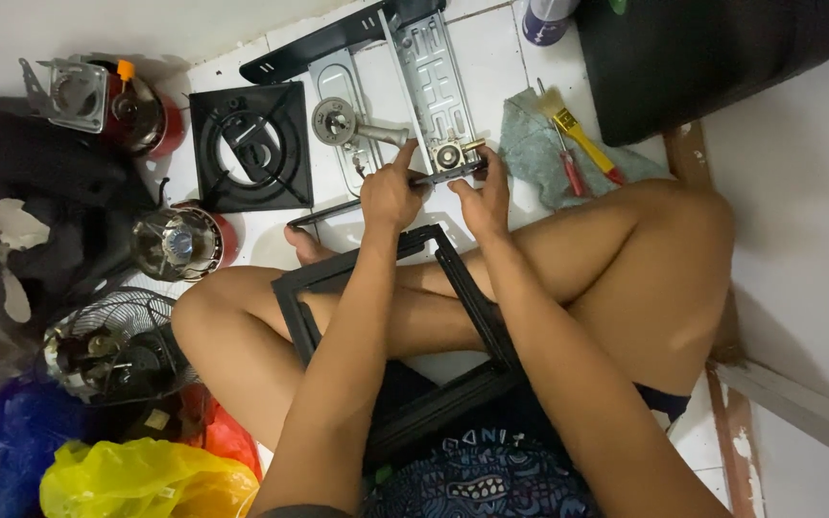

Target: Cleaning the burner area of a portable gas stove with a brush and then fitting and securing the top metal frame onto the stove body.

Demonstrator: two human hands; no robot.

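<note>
A long metal plate [437, 96] with stamped slots lies on the white tiled floor [491, 58], running away from the person, and both hands meet at its near end, where a small round fitting with a brass stub [453, 153] sits. The left hand [390, 192] is closed on that near edge, fingers curled up over it beside the fitting; the right hand [484, 197] grips the same end from the other side, fingers pinched at the brass stub. How tightly either hand presses cannot be told. Just beyond the left hand lies a second plate [343, 115] carrying a burner valve [333, 120] with a grey tube pointing toward the first plate. Under both wrists a black frame [376, 269] rests across the person's crossed bare legs. Farther left of the left hand sits a black square pan support [251, 144] with a round opening, and past the plates a black bar [323, 46] lies slantwise. Right of the right hand a grey rag [539, 144] holds a yellow brush [578, 134] and a red screwdriver [571, 168]; beyond them stand a spray can [546, 17] and a large black cover [712, 58]. Well left of the left hand are two red-based burner units [179, 245], a fan guard [122, 341], and, nearer the person, a yellow bag [146, 480].
</note>
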